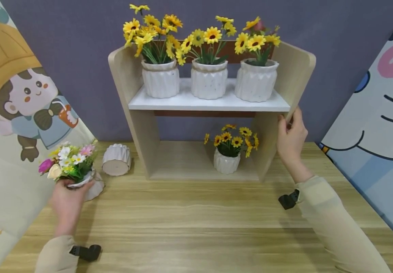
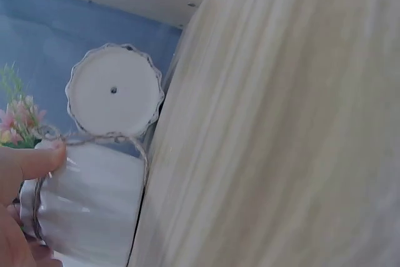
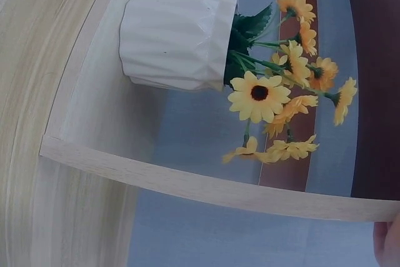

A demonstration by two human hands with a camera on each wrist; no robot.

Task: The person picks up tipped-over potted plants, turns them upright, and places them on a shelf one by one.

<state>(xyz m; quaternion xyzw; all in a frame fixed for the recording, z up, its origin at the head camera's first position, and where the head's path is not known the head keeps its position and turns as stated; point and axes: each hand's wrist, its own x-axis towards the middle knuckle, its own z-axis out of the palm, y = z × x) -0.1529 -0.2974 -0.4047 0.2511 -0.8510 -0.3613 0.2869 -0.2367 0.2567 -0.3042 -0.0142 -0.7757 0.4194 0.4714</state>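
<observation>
My left hand (image 1: 68,201) grips a white ribbed flowerpot (image 2: 94,204) by its rim, at the left of the table. Twine is tied round this pot, and its mixed flowers (image 1: 70,163) are pink, white, cream and yellow. The pot leans, with the flowers toward the left. Just beyond it, another white pot (image 1: 116,159) shows its flat base. My right hand (image 1: 292,138) holds the right side panel of a wooden shelf (image 1: 298,76); some of its fingers are hidden. Inside the lower level stands a white pot of yellow flowers (image 3: 175,35), close to that panel.
On the white upper board (image 1: 186,104) stand a left pot (image 1: 160,79), a middle pot (image 1: 209,80) and a right pot (image 1: 255,81), all with yellow flowers. Cartoon-printed panels flank the wood-grain table (image 1: 182,220), and a grey-blue partition (image 1: 80,68) rises behind the shelf.
</observation>
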